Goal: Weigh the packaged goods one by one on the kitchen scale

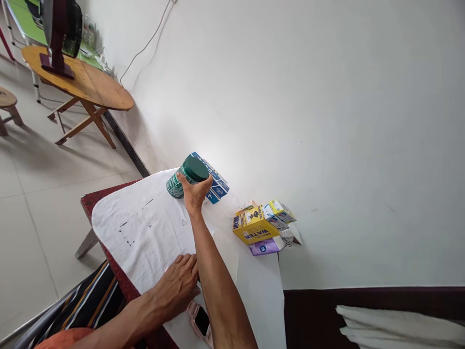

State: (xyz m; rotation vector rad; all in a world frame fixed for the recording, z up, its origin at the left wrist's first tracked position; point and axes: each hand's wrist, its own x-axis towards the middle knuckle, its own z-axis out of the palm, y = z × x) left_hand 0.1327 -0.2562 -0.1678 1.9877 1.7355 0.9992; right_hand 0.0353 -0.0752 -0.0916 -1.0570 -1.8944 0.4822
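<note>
From the head camera, the person's right hand (195, 193) is stretched far out over a white cloth with small dark marks (145, 228). This cloth covers a dark red table (87, 201) pushed against the white wall (327, 97). The hand is curled around a green printed jar with a dark green round lid (187, 177); the thumb is on one side and the fingers are on the other, near the lid. The jar is at the far edge of the cloth, close to the wall, and its bottom seems to touch the cloth. Just behind it lies a blue and white cardboard box (217, 184).

The left hand (178, 286) lies open and flat on the near part of the cloth, palm down, and holds nothing. A pink-strapped watch (201, 320) shows just beside the right forearm; I cannot tell if it is worn.

Further along the wall there is a yellow box with the word WATER (250, 225), with a purple packet (265, 246) and some small boxes (278, 212) touching it.

At the far side of the room a round wooden table (90, 85) carries a dark fan (61, 29).
</note>
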